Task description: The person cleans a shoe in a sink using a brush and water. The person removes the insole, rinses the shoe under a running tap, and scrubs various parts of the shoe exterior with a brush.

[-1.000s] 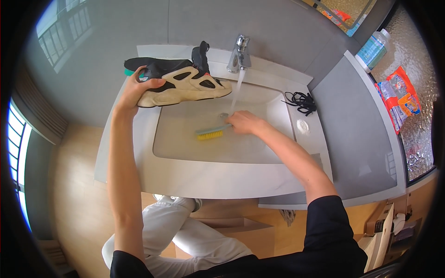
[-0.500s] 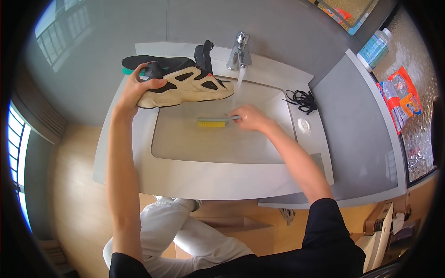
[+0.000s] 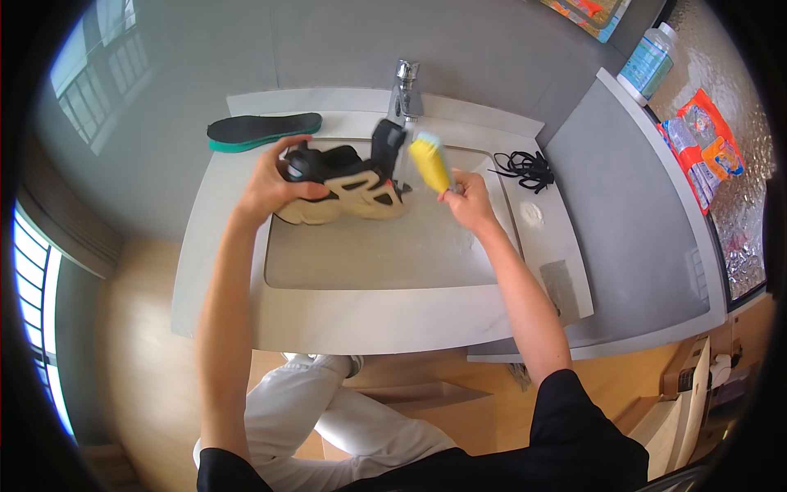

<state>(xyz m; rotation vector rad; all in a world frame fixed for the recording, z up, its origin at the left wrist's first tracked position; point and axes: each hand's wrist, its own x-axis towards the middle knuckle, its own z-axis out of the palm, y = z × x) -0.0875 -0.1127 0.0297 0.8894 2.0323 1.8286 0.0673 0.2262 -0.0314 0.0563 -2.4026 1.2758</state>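
Note:
Over the left part of the sink, my left hand grips a black and cream sneaker by its heel. The sneaker's black tongue stands up near the tap, and its sole faces toward me. My right hand is closed round the handle of a scrub brush, whose yellow bristles are raised and blurred just right of the shoe's tongue. Brush and sneaker are apart. Water under the tap is partly hidden behind the tongue and brush.
A black insole with a green underside lies on the counter's back left. Black shoelaces sit in a heap right of the sink, above a white powdery patch. A bottle and an orange plastic packet rest on the ledge at far right.
The brush has gone up from inside the sink to beside the tap, turning bristles-up. The sneaker has moved right and nearer to me, uncovering the insole.

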